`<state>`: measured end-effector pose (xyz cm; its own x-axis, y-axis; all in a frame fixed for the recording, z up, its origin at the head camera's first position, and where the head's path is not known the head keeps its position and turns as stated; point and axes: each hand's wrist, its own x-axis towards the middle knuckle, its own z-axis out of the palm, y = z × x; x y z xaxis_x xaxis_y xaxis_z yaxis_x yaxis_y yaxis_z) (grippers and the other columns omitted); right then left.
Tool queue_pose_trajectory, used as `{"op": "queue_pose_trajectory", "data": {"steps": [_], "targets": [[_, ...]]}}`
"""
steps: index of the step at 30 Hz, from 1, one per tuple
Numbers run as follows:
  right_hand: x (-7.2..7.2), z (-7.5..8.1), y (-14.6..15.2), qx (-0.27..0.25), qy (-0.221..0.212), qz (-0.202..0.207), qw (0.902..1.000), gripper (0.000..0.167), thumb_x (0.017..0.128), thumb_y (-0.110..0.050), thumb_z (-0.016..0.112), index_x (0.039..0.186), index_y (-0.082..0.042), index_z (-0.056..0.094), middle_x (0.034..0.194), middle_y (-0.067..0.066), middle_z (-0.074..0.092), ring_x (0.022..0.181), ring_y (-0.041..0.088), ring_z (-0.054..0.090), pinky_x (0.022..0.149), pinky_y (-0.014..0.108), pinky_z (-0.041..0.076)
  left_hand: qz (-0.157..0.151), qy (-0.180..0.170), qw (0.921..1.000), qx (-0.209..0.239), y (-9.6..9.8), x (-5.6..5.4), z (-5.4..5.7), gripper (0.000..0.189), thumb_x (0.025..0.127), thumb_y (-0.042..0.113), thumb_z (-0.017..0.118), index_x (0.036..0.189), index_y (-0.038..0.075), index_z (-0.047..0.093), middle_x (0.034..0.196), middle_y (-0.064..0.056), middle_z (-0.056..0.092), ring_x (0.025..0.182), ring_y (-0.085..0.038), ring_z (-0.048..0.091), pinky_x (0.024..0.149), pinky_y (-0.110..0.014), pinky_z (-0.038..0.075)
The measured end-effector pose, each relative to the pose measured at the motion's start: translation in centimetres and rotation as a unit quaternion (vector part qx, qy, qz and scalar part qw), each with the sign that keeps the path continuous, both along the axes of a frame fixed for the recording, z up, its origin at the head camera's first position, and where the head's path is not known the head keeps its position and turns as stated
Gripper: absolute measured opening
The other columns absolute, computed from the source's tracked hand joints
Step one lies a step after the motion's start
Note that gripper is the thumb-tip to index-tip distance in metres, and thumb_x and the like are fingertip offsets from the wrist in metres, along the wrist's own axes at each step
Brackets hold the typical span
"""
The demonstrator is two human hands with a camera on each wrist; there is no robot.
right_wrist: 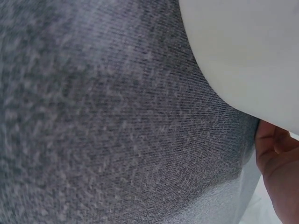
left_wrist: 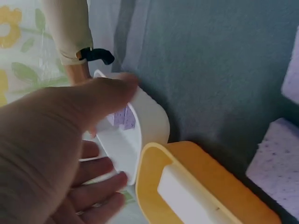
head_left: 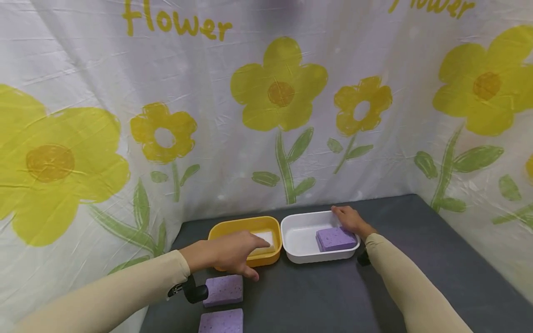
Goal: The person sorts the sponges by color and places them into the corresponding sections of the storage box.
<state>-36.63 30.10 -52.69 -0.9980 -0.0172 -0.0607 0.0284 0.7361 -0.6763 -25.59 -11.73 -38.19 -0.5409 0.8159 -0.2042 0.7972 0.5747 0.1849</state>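
My left hand (head_left: 233,252) hangs over the yellow tub (head_left: 245,223), fingers spread and holding nothing. In that tub lies a white block (head_left: 263,241), partly hidden by the hand in the head view. Beside it stands a white tub (head_left: 297,221), with purple sponge (head_left: 336,238) at its right end; the left wrist view suggests two layers. My right hand (head_left: 349,219) grips the white tub's far right rim. In the right wrist view, the curled fingers of my right hand (right_wrist: 280,161) lie against the tub's outer wall (right_wrist: 247,56).
Two more purple sponges lie on the dark grey table (head_left: 308,296) in front of the yellow tub: one sponge (head_left: 225,290) near my left wrist, another sponge (head_left: 221,321) closer to me. A white curtain (head_left: 216,185) with painted flowers hangs behind and at both sides.
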Motion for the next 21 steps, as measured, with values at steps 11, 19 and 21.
{"op": "queue_pose_trajectory", "data": {"steps": [11, 19, 21], "targets": [[0.3, 0.0, -0.2, -0.002, 0.001, -0.004, 1.0, 0.065, 0.119, -0.044, 0.035, 0.152, 0.007, 0.058, 0.155, 0.032, 0.058, 0.146, 0.054, 0.052, 0.122, 0.066, 0.04, 0.045, -0.075, 0.9906, -0.105, -4.1, 3.6, 0.3, 0.058, 0.078, 0.039, 0.101, 0.126, 0.015, 0.078, 0.113, 0.007, 0.075, 0.099, -0.004, 0.063, 0.086, -0.027, 0.058], [0.3, 0.2, -0.2, -0.006, -0.004, -0.007, 0.9999, 0.065, 0.119, -0.044, 0.035, 0.153, 0.006, 0.057, 0.155, 0.032, 0.057, 0.146, 0.053, 0.052, 0.122, 0.066, 0.04, 0.107, -0.132, 0.9781, -0.121, -6.2, 4.8, -1.0, 0.064, 0.08, 0.029, 0.101, 0.136, 0.011, 0.076, 0.13, 0.001, 0.077, 0.111, -0.007, 0.074, 0.094, -0.029, 0.062], [0.2, 0.3, -0.2, -0.004, -0.003, -0.005, 1.0, 0.065, 0.119, -0.044, 0.035, 0.153, 0.007, 0.058, 0.155, 0.032, 0.057, 0.146, 0.053, 0.052, 0.122, 0.066, 0.04, 0.109, -0.129, 0.9785, -0.118, -6.7, 5.2, -1.9, 0.06, 0.078, 0.027, 0.102, 0.131, 0.013, 0.078, 0.121, 0.003, 0.078, 0.104, -0.005, 0.073, 0.091, -0.028, 0.062]]}}
